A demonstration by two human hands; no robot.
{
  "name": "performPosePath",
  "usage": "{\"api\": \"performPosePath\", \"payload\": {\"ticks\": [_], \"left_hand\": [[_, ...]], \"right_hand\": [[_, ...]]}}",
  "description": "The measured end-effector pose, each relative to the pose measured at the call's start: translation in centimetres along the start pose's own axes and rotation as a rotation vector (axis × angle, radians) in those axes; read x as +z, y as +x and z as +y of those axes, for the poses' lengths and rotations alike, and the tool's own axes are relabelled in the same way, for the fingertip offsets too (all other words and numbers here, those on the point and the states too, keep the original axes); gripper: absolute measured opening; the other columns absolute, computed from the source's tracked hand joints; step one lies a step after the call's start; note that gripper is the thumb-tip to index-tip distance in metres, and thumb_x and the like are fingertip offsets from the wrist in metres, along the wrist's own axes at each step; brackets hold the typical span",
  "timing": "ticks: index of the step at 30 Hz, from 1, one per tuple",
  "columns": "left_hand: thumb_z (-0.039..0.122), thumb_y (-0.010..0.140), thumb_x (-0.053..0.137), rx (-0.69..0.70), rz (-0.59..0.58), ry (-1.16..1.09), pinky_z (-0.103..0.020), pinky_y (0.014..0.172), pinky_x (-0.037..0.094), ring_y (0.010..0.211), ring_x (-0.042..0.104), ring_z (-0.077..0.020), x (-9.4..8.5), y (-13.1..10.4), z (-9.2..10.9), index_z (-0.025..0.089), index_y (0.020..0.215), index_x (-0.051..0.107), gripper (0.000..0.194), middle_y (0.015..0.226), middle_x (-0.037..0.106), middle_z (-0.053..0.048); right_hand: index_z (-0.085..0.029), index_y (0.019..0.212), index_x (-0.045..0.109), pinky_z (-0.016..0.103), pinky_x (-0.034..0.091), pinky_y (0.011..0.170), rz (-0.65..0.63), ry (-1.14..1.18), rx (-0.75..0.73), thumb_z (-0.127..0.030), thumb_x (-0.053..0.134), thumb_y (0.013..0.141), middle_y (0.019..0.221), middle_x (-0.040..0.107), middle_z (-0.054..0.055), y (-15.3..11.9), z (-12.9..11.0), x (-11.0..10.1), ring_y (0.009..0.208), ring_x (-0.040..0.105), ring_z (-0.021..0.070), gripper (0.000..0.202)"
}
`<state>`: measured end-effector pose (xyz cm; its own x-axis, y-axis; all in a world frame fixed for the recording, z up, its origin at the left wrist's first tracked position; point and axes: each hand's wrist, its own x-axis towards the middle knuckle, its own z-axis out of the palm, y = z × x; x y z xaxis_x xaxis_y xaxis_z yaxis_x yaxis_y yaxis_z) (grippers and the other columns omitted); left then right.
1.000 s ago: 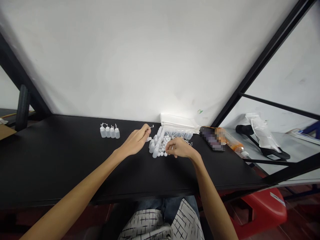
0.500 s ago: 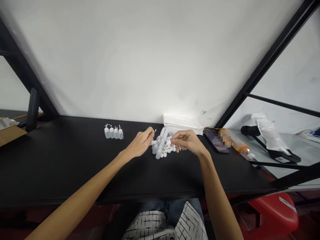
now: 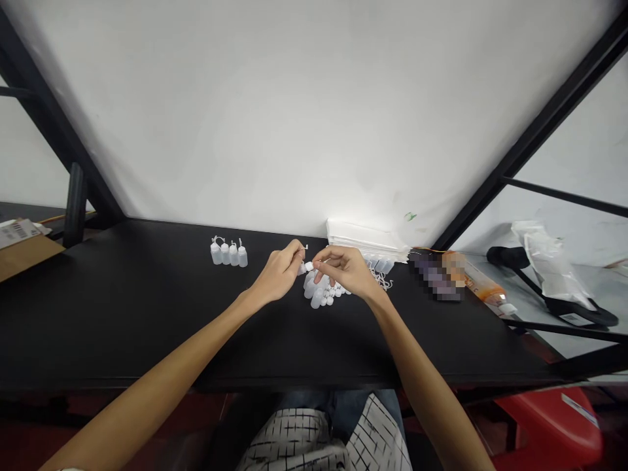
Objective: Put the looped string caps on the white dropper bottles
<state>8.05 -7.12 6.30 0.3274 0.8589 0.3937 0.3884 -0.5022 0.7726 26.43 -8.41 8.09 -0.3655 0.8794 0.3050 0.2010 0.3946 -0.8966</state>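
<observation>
The right hand (image 3: pixel 346 268) has come up and across from the heap of caps (image 3: pixel 336 292), where its fingertips were down a second ago; it now meets the left hand (image 3: pixel 280 273) in front of the body, over the bench (image 3: pixel 147 314); a white cap (image 3: pixel 309 266) shows at its pinched thumb and finger, so its grip seems to be grasping that cap. The left hand has kept its hold; its grip is closed round a small bottle (image 3: pixel 301 269), mostly hidden by the fingers, with a thin tube (image 3: pixel 306 246) poking up above the knuckles. Cap and bottle are thus side by side between the hands, just above the nearest standing bottles (image 3: pixel 318 297); whether they touch is too small to tell; I judge that fetching has given way to bringing the two parts together.

The row of four capped bottles (image 3: pixel 229 255) stands as it did, well apart on the left; loose tubes (image 3: pixel 383 280) lie beyond the right hand, near the white stack (image 3: pixel 366 241) by the wall; the right hand's move leaves more of these tubes in sight than half a second ago.
</observation>
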Motion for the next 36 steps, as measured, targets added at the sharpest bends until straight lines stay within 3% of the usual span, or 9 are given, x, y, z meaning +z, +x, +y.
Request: {"api": "performPosePath", "payload": {"ticks": [5,12,20,25,31,36], "left_hand": [[0.031,0.096,0.036,0.025,0.035,0.041,-0.024,0.054,0.035,0.049,0.044,-0.0102,0.25,-0.05,-0.07,0.02,0.08,0.041,0.02,0.059,0.044,0.006],[0.03,0.097,0.035,0.03,0.053,0.075,-0.024,0.056,0.035,0.05,0.045,-0.0105,0.31,0.02,-0.26,0.02,0.082,0.044,0.02,0.059,0.045,0.006],[0.032,0.097,0.035,0.022,0.043,0.051,-0.023,0.053,0.034,0.049,0.043,-0.0101,0.42,-0.08,-0.32,0.02,0.082,0.045,0.021,0.057,0.043,0.006],[0.036,0.096,0.039,-0.011,0.026,-0.089,-0.02,0.047,0.034,0.048,0.041,-0.0085,0.55,-0.02,-0.6,0.02,0.082,0.046,0.023,0.058,0.043,0.006],[0.04,0.092,0.048,-0.187,-0.034,-0.373,-0.014,0.037,0.026,0.044,0.039,-0.0065,0.57,0.21,-0.11,0.019,0.076,0.044,0.026,0.057,0.04,0.006],[0.039,0.091,0.05,-0.22,-0.028,-0.423,-0.012,0.034,0.025,0.044,0.04,-0.006,0.41,0.26,0.14,0.018,0.077,0.045,0.025,0.055,0.04,0.006]], "right_hand": [[-0.015,0.093,0.069,0.025,0.051,0.043,0.001,0.039,-0.058,-0.036,0.065,0.083,0.069,0.068,0.003,0.11,0.61,0.6,0.055,0.067,0.016,0.024],[-0.015,0.096,0.073,0.028,0.056,0.05,-0.012,0.028,-0.055,-0.035,0.074,0.075,0.069,0.069,0.004,0.09,0.77,0.64,0.059,0.067,0.0162,0.028],[-0.016,0.092,0.073,0.025,0.056,0.047,-0.023,0.04,-0.079,-0.032,0.073,0.076,0.079,0.068,0.005,0.07,0.71,0.65,0.064,0.067,0.0155,0.022],[-0.017,0.09,0.075,0.023,0.056,0.05,-0.007,0.02,-0.136,-0.025,0.073,0.076,0.085,0.067,0.005,0.08,0.92,0.49,0.067,0.067,0.0142,0.016],[-0.02,0.093,0.077,0.024,0.057,0.052,-0.011,0.017,-0.184,-0.023,0.071,0.078,0.088,0.067,0.005,0.02,1.03,0.58,0.067,0.066,0.0133,0.016],[-0.021,0.094,0.077,0.023,0.058,0.053,0.002,0.004,-0.148,-0.026,0.071,0.079,0.087,0.067,0.005,-0.09,0.63,0.82,0.068,0.066,0.013,0.017]]}}
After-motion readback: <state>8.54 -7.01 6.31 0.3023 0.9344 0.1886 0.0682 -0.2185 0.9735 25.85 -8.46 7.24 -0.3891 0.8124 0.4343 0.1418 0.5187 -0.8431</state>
